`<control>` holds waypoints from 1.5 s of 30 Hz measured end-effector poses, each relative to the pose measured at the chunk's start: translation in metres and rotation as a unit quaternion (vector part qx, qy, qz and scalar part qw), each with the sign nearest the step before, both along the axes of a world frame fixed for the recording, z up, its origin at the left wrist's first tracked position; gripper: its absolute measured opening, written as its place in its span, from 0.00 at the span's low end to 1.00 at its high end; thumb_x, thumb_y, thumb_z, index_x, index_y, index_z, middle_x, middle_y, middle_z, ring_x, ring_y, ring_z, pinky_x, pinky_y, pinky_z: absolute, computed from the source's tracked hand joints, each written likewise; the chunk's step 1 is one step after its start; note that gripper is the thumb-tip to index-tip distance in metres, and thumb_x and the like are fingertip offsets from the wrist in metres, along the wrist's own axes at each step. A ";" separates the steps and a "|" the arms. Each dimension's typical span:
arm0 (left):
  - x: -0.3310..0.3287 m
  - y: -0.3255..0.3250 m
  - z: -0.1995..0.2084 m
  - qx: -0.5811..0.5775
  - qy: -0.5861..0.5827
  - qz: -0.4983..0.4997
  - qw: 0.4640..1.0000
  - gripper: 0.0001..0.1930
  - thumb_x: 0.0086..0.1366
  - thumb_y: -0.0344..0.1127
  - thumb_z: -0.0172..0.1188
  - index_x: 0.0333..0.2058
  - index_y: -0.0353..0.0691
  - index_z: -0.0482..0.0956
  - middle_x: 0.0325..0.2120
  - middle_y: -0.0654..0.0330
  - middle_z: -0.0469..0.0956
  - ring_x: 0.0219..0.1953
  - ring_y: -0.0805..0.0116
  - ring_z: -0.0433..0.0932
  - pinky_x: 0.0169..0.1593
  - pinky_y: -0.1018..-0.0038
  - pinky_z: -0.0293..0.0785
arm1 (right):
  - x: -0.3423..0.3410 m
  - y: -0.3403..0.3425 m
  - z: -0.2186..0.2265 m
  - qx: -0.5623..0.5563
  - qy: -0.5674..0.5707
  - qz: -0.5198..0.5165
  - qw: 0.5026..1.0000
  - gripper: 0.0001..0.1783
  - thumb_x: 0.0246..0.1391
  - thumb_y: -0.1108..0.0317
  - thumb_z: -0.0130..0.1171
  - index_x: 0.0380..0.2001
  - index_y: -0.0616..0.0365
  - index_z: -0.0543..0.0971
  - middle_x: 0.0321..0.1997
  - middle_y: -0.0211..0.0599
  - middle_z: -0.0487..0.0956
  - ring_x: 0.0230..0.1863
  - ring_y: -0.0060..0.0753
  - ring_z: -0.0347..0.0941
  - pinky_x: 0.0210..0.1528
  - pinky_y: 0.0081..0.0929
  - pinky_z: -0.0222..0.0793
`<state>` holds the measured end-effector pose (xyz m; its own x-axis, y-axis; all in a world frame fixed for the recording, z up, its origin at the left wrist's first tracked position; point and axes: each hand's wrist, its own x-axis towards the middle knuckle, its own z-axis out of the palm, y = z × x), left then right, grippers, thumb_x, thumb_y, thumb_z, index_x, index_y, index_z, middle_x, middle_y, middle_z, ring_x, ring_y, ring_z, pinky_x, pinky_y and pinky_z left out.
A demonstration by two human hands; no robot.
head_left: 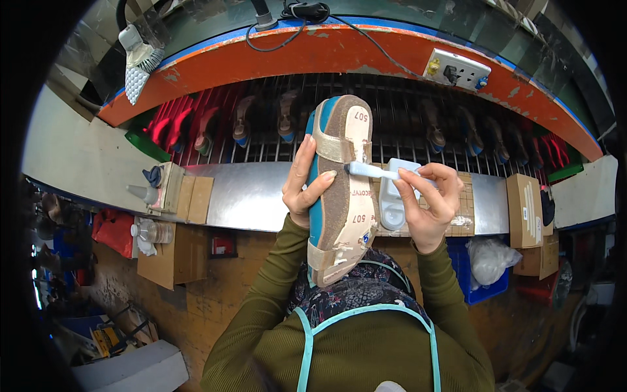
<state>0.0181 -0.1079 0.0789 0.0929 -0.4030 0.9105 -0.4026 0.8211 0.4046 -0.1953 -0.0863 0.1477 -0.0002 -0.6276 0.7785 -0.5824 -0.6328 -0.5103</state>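
My left hand grips the teal side of a shoe on a last, turned bottom up and lengthwise before me. Its underside has a brown border around a pale, printed middle, with straps folded over the edges. In my right hand, a small brush with a whitish handle is pinched between thumb and fingers. The brush's dark tip touches or nearly touches the underside just below the upper strap. A white plastic tray with hollows lies beside the shoe, partly behind my right hand.
Beyond the metal ledge, a rack of bars carries several shoes. An orange beam with a socket strip crosses above. Cardboard boxes stand at the sides. Lower right, a blue bin holds a plastic bag.
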 end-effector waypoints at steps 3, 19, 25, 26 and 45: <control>0.005 -0.012 0.002 -0.017 -0.008 0.005 1.000 0.20 0.53 0.34 0.70 0.45 0.52 0.77 0.60 0.42 0.68 0.61 0.39 0.68 0.61 0.52 0.71 | -0.001 -0.005 -0.008 0.044 -0.031 0.037 0.998 0.14 0.39 0.69 0.75 0.34 0.49 0.88 0.34 0.27 0.75 0.35 0.26 0.69 0.43 0.28 0.54; 0.012 -0.020 0.007 0.003 -0.020 0.022 1.000 0.20 0.53 0.34 0.70 0.45 0.54 0.77 0.60 0.46 0.69 0.61 0.42 0.69 0.62 0.53 0.72 | 0.006 -0.010 -0.008 0.093 -0.056 0.041 0.993 0.12 0.42 0.68 0.74 0.35 0.49 0.87 0.35 0.27 0.75 0.33 0.24 0.67 0.42 0.27 0.54; 0.011 -0.022 0.004 -0.003 -0.029 0.020 0.999 0.19 0.52 0.34 0.71 0.44 0.54 0.78 0.59 0.45 0.70 0.61 0.40 0.69 0.61 0.52 0.72 | 0.007 -0.023 0.000 0.046 -0.028 0.027 0.998 0.11 0.43 0.67 0.74 0.34 0.49 0.87 0.35 0.26 0.75 0.32 0.23 0.67 0.41 0.27 0.53; 0.011 -0.023 0.005 -0.007 -0.028 0.022 0.999 0.19 0.52 0.34 0.71 0.44 0.54 0.78 0.59 0.45 0.70 0.61 0.40 0.69 0.61 0.52 0.72 | 0.006 -0.023 -0.001 0.047 -0.026 0.033 0.998 0.11 0.43 0.67 0.74 0.34 0.49 0.87 0.35 0.26 0.75 0.32 0.23 0.67 0.41 0.27 0.53; -0.005 -0.042 0.012 0.012 -0.008 0.071 0.997 0.22 0.53 0.36 0.71 0.48 0.54 0.77 0.59 0.47 0.71 0.61 0.46 0.70 0.62 0.57 0.72 | 0.004 0.020 -0.029 0.019 -0.035 0.020 0.999 0.17 0.38 0.68 0.76 0.36 0.47 0.87 0.37 0.26 0.73 0.38 0.25 0.69 0.44 0.28 0.54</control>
<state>0.0131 -0.1500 0.0910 0.1357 -0.4082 0.9028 -0.5209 0.7457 0.4154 -0.1912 -0.0663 0.1190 -0.0287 -0.6577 0.7527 -0.5194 -0.6335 -0.5734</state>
